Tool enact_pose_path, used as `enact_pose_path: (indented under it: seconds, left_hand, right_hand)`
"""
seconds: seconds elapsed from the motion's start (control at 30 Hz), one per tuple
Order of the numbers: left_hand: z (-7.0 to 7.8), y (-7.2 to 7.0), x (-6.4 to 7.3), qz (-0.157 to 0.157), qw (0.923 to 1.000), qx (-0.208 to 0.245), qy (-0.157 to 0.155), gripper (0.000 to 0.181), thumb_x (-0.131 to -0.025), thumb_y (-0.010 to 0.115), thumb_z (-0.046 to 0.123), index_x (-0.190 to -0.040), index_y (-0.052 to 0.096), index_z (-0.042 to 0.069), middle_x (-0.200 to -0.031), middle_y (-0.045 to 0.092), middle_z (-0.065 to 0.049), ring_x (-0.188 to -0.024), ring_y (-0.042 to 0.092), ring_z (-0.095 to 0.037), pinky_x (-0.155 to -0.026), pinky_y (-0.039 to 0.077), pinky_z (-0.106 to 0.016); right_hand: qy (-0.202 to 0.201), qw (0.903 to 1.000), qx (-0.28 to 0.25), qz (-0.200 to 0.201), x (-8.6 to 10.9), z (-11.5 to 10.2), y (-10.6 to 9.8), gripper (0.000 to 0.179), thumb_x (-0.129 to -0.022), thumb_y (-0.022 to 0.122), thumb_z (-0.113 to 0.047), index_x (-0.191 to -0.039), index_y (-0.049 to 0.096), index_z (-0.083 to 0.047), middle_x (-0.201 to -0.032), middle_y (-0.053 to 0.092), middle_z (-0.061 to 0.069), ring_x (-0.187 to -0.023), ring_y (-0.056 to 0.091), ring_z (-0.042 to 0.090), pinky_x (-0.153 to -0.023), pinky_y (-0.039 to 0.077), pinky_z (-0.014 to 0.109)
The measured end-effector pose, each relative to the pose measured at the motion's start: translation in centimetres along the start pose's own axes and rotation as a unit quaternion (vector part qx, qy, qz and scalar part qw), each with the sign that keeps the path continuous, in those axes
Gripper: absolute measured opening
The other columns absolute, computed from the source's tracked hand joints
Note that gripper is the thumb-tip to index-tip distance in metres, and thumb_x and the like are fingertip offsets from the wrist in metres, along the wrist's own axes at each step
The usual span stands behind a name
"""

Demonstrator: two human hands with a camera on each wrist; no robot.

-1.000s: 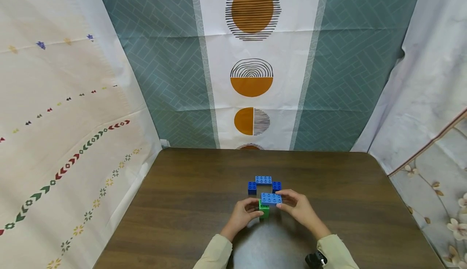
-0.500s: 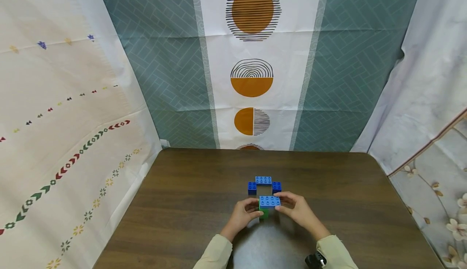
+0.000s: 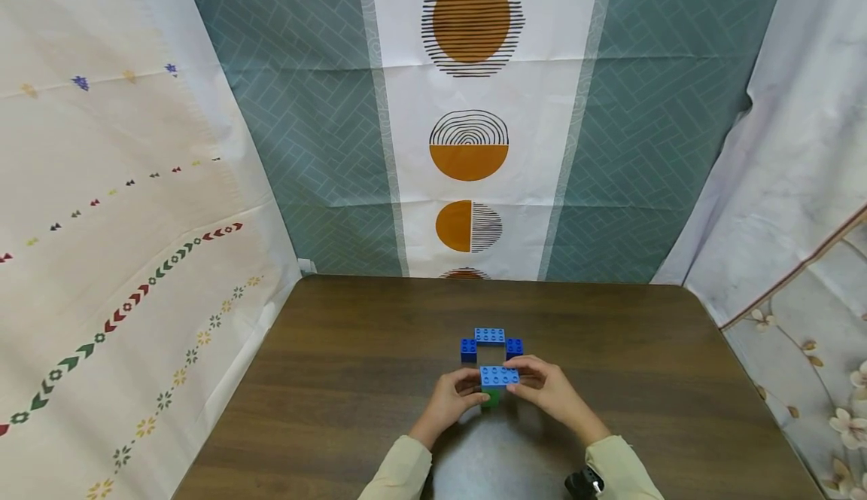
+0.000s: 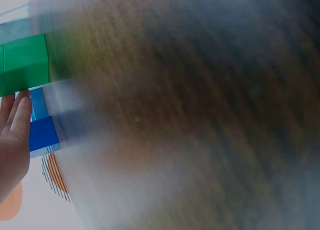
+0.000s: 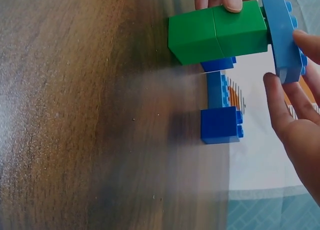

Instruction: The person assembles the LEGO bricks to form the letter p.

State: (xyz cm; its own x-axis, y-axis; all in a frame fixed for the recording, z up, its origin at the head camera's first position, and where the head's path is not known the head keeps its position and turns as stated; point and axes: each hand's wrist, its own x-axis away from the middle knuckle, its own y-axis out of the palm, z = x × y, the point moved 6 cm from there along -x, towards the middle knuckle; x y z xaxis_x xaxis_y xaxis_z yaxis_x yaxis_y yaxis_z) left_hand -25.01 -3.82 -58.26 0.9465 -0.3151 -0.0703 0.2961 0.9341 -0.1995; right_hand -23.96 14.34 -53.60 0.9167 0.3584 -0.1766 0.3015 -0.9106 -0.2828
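Two green bricks [image 5: 217, 34] stand stacked upright on the table, mostly covered from above in the head view. My left hand [image 3: 447, 402] holds the stack from its left side, fingers against the far face and thumb at the near one. Over the stack's top sits a light blue brick [image 3: 499, 376], pinched at its right end by my right hand [image 3: 552, 394]. In the right wrist view this brick is slightly tilted, with a narrow gap showing at the upper green brick's studs. It overhangs the stack to the right.
Just beyond the hands, a second light blue brick [image 3: 489, 336] lies between two dark blue bricks, the left one [image 3: 468, 349] and the right one [image 3: 514, 347]. They stand on the brown wooden table [image 3: 352, 349]. Patterned cloths [image 3: 311, 131] hang behind and at both sides.
My right hand has brought the light blue brick a little left and nearer, down onto the top of the green stack. The left hand has stayed in place.
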Motion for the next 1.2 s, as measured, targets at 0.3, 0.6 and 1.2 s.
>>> enact_pose_path:
  seconds: [0.3,0.6,1.2]
  left_hand:
    - [3.2,-0.1,1.1,0.005,0.9999,-0.011,0.005,0.031,-0.083,0.072,-0.008,-0.113,0.064,-0.008,-0.106,0.066,-0.019,-0.100,0.065,-0.034,-0.084,0.055,-0.036]
    - [2.5,-0.1,0.7,-0.001,1.0000,0.001,0.002,0.032,-0.084,0.071,-0.007,-0.115,0.064,-0.007,-0.109,0.065,-0.020,-0.104,0.063,-0.037,-0.088,0.053,-0.043]
    - [0.4,-0.1,0.2,-0.004,1.0000,0.001,-0.002,0.033,-0.084,0.073,0.000,-0.117,0.065,-0.003,-0.109,0.067,-0.014,-0.102,0.065,-0.029,-0.087,0.054,-0.035]
  right_hand:
    - [0.025,0.9979,0.042,0.043,0.1,-2.9,0.2,0.028,-0.083,0.076,-0.005,-0.108,0.064,0.001,-0.108,0.064,0.017,-0.089,0.060,0.033,-0.077,0.054,0.032]
    - [-0.037,0.9959,0.083,0.003,-0.6,-0.3,0.4,0.029,-0.089,0.071,-0.015,-0.116,0.068,-0.005,-0.109,0.061,0.009,-0.087,0.056,0.018,-0.070,0.053,0.026]
    - [-0.030,0.9949,0.095,-0.014,-1.2,-0.4,0.6,0.028,-0.090,0.070,-0.015,-0.117,0.068,-0.006,-0.104,0.058,0.005,-0.086,0.053,0.015,-0.071,0.053,0.027]
